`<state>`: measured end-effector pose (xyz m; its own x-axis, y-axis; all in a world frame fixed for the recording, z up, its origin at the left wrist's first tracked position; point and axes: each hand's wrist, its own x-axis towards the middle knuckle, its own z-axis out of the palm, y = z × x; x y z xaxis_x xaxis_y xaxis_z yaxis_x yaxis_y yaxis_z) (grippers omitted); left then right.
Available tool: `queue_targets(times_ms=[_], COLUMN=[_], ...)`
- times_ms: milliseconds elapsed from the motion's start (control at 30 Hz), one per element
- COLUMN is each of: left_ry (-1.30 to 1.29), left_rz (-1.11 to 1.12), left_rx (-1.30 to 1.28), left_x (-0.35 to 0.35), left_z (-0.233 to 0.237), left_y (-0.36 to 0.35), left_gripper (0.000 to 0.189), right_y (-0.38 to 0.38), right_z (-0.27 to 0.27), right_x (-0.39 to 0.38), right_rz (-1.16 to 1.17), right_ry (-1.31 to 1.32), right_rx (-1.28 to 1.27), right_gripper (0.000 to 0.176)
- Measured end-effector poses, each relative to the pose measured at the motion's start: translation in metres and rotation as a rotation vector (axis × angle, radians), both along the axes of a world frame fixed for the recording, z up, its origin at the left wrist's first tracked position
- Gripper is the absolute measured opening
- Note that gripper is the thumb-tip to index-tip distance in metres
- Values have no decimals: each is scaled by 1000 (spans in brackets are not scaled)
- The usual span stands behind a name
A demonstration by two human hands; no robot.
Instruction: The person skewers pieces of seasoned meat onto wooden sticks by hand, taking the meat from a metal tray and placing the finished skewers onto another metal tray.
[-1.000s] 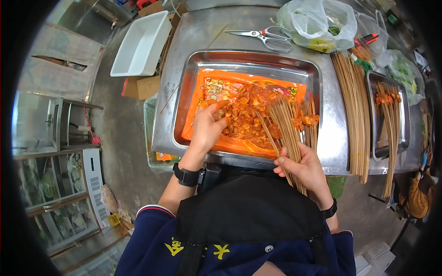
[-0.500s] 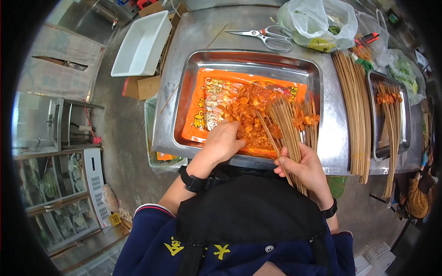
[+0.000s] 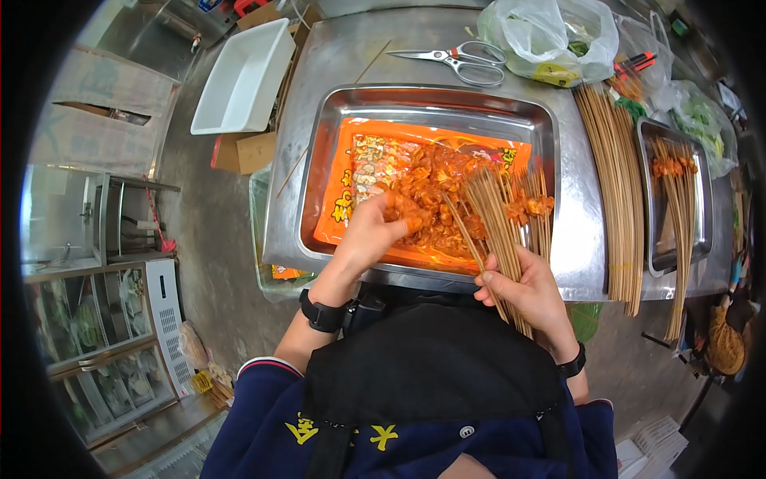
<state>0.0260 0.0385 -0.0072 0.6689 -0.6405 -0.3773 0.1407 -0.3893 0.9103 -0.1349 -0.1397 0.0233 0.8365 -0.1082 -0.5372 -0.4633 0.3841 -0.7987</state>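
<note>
A steel tray (image 3: pixel 323 136) holds an orange printed plastic bag (image 3: pixel 339 172) with red, sauce-coated meat pieces (image 3: pixel 447 180) heaped on it. My left hand (image 3: pixel 371 235) is at the left side of the heap, its sauce-stained thumb and fingers closed around a meat piece. A bundle of bamboo skewers (image 3: pixel 503 219) is gripped in my right hand (image 3: pixel 519 291), slanting over the tray's right half. Skewers threaded with meat (image 3: pixel 536 209) rest at the tray's right end, partly behind the bundle.
Scissors (image 3: pixel 459 60) lie behind the tray on the steel table (image 3: pixel 343 48). Rightward are loose bamboo skewers (image 3: pixel 614 191) and a smaller tray (image 3: pixel 706 215) bearing loaded skewers (image 3: pixel 674 168). Plastic bags of greens (image 3: pixel 558 40) sit at the back right; a white bin (image 3: pixel 239 88) stands left.
My left hand has shifted slightly left and up from the heap, its thumb and fingers now showing more clearly around a meat piece. My right hand and the bundle have hardly moved.
</note>
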Motion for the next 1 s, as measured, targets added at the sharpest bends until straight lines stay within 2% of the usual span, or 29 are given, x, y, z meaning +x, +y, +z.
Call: queue_targets(times_ms=[33,233,333,567,667,733,833,1000], left_ry=[215,319,407,317,375,482,460,474], left_rz=[120,218,281,271,300,375,323,364], left_rx=[-237,-386,-353,-517,-438,-604,-578,-600], left_x=[1,-4,-5,-4,-5,-8,-7,-6], left_z=[3,7,11,3,6,11,9,8], left_y=[-2,-10,-15,-15,-19,-23,-22,-24], left_gripper=[37,36,33,26,23,24,25,23], right_y=[1,1,2,1,0,0,0,0], right_z=[-1,0,-1,3,3,3,3,3], right_x=[1,1,1,2,1,1,2,2], right_rz=[8,35,36,53,63,62,64,73], right_ry=[0,-10,-3,2,12,9,9,14], right_rx=[-5,-28,-36,-17,-11,3,5,-4], right_gripper=[13,14,14,11,11,11,11,11])
